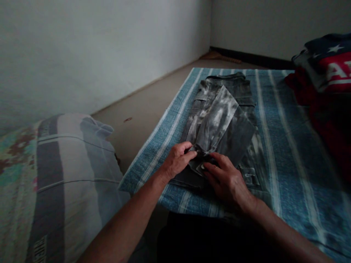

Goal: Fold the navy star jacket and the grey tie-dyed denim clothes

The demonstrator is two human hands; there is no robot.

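A dark grey garment with pale mottled patches (219, 113) lies folded on a blue cloth with white stripes (290, 153). Its near edge is bunched between my two hands. My left hand (178, 157) pinches the fabric at the near left with thumb and forefinger. Close beside it, my right hand (226, 177) has its fingers bent on the same fabric, by a small pale round spot like a button. The fabric under the right fingers is partly hidden.
A stack of folded clothes, red and navy with a white star (336, 62), stands at the right. Striped bedding or a bundle (76, 164) bulges at the left. Pale walls (109, 47) rise behind, and a brown object (219, 56) lies on the floor near the corner.
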